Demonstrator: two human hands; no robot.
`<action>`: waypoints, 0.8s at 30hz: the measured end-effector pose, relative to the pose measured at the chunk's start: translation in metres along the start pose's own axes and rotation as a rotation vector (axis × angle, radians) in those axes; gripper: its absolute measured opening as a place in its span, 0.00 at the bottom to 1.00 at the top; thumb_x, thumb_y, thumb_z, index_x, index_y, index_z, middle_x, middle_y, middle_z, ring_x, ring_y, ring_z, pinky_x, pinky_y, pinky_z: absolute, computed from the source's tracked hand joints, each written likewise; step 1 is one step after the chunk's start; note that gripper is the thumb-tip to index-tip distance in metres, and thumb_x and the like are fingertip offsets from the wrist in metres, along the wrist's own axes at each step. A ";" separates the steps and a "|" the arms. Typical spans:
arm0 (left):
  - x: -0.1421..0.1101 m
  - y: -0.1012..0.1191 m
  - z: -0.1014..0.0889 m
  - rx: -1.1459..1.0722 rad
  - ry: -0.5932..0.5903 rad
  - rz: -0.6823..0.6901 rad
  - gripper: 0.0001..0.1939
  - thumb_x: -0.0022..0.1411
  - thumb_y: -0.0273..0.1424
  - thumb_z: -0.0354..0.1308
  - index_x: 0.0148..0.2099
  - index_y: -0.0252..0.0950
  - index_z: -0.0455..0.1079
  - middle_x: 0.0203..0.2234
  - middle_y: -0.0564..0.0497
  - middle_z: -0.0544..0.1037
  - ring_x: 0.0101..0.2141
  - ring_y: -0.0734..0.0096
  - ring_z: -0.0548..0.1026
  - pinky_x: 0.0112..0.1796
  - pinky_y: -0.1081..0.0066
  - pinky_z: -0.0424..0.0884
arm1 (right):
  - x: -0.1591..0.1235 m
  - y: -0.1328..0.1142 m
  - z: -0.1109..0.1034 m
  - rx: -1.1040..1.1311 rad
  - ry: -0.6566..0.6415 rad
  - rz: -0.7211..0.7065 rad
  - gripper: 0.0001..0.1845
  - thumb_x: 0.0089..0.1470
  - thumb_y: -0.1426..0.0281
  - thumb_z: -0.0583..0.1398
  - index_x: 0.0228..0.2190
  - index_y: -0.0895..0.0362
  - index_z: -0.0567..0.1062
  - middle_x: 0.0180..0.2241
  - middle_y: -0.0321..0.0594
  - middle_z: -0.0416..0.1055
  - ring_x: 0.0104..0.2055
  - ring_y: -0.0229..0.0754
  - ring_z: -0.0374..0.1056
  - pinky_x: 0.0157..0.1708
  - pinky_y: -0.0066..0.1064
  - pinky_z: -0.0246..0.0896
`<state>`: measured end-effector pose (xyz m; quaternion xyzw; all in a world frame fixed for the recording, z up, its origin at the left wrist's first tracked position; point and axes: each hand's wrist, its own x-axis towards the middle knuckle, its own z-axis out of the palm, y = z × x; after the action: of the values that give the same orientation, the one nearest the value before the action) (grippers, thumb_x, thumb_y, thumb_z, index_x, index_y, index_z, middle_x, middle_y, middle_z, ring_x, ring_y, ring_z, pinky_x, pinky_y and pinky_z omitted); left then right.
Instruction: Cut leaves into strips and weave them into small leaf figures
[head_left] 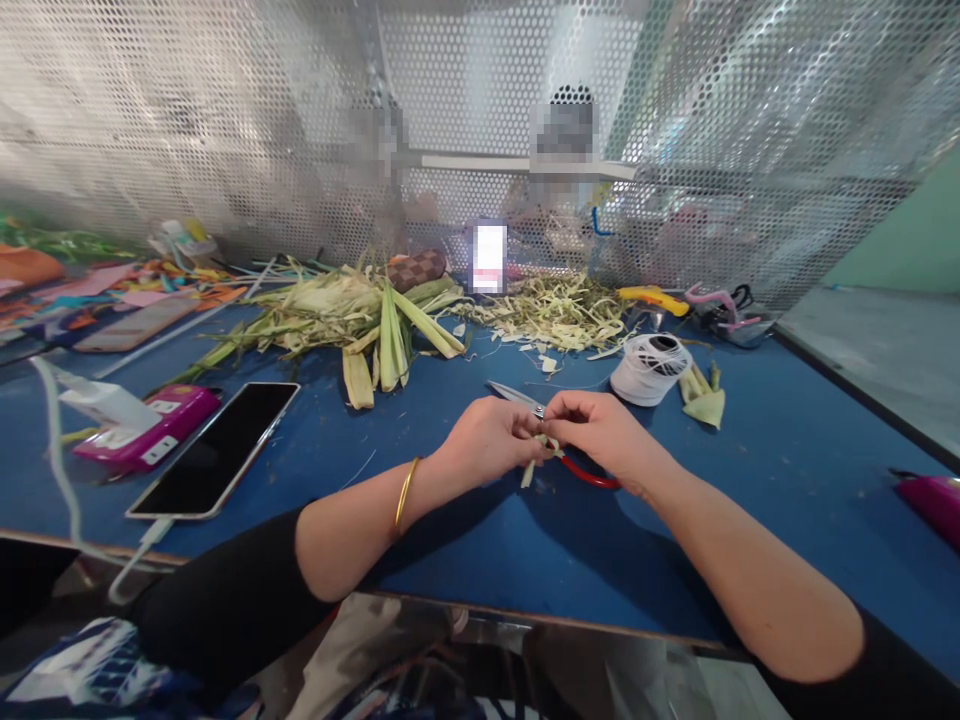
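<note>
Pinched between the fingertips of the left hand [491, 440] is a small, pale husk piece [529, 472], its loose end hanging down. The right hand [611, 440] meets it, fingertips pressed together at the piece's upper edge; whether that grip has husk or thread is too small to tell. Both hands are above the near half of a blue bench [480, 550].

Red-handled scissors [592, 478] lie beneath and just beside the fingers, blades pointing away and to the left. Lowering a hand carelessly could bring skin against a blade or snag the husk. The strip looks thin and fibrous, so uneven pulling might split it, and a loosened pinch could let it slip or unroll. Beyond the scissors, a fine thread trails from a white spool [646, 372]; slack there might catch on the blades and tangle.
</note>
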<state>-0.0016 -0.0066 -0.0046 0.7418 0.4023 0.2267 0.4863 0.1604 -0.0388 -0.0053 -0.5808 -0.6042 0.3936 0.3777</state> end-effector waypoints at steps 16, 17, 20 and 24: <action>0.001 0.002 -0.002 -0.275 -0.278 -0.009 0.06 0.52 0.28 0.58 0.25 0.32 0.72 0.18 0.55 0.73 0.20 0.79 0.68 0.26 0.78 0.65 | 0.002 -0.002 0.004 0.210 0.167 0.009 0.13 0.40 0.60 0.63 0.21 0.57 0.70 0.18 0.30 0.62 0.21 0.33 0.55 0.23 0.27 0.50; 0.000 0.003 -0.003 -0.281 -0.283 -0.013 0.07 0.52 0.29 0.58 0.25 0.32 0.72 0.18 0.54 0.74 0.21 0.79 0.69 0.26 0.78 0.65 | 0.002 -0.001 0.004 0.210 0.191 0.005 0.13 0.41 0.60 0.63 0.21 0.57 0.70 0.18 0.30 0.61 0.22 0.33 0.55 0.23 0.28 0.50; 0.000 0.006 -0.004 -0.319 -0.278 -0.039 0.09 0.51 0.33 0.61 0.24 0.32 0.72 0.18 0.54 0.74 0.21 0.77 0.70 0.29 0.76 0.68 | 0.004 0.002 0.005 0.180 0.239 0.004 0.13 0.42 0.59 0.62 0.22 0.57 0.70 0.19 0.30 0.61 0.23 0.34 0.55 0.25 0.28 0.51; -0.002 0.007 -0.002 -0.302 -0.238 -0.068 0.13 0.48 0.37 0.64 0.21 0.33 0.72 0.15 0.54 0.71 0.20 0.77 0.69 0.27 0.76 0.68 | 0.004 0.003 0.007 0.120 0.209 -0.014 0.13 0.44 0.60 0.60 0.23 0.57 0.71 0.20 0.31 0.63 0.24 0.35 0.56 0.26 0.29 0.53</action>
<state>-0.0018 -0.0086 0.0030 0.6679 0.3283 0.1783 0.6437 0.1549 -0.0351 -0.0106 -0.5909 -0.5407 0.3637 0.4756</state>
